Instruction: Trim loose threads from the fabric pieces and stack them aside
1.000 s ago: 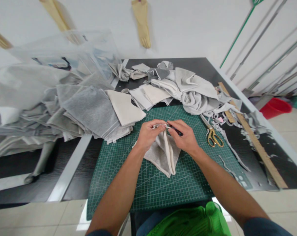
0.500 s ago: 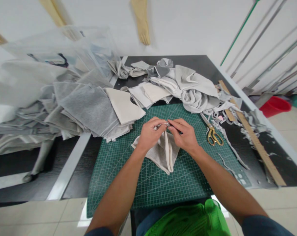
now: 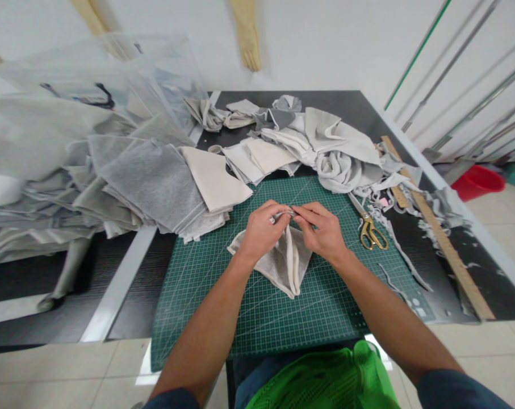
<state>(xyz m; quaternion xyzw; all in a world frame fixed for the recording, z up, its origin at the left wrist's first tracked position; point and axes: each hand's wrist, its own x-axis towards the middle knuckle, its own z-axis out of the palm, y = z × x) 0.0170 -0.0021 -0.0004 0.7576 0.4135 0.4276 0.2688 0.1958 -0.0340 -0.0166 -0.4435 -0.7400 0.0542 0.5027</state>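
My left hand (image 3: 261, 230) and my right hand (image 3: 321, 230) meet over a green cutting mat (image 3: 223, 295). Both pinch the top edge of a folded grey fabric piece (image 3: 283, 264) that hangs down between them onto the mat. The fingers of both hands are closed on the fabric's upper corner. A thin dark object shows in my right fingers, too small to name.
Gold-handled scissors (image 3: 370, 230) lie right of my right hand. A wooden ruler (image 3: 442, 238) runs along the table's right side. Stacked grey and cream fabric pieces (image 3: 155, 182) sit to the left, crumpled fabric (image 3: 334, 150) behind. A clear plastic bag (image 3: 70, 108) lies far left. A red basin (image 3: 478, 182) stands on the floor.
Both hands keep pinching the fabric's top edge with only slight finger movement. The view has tilted a little.
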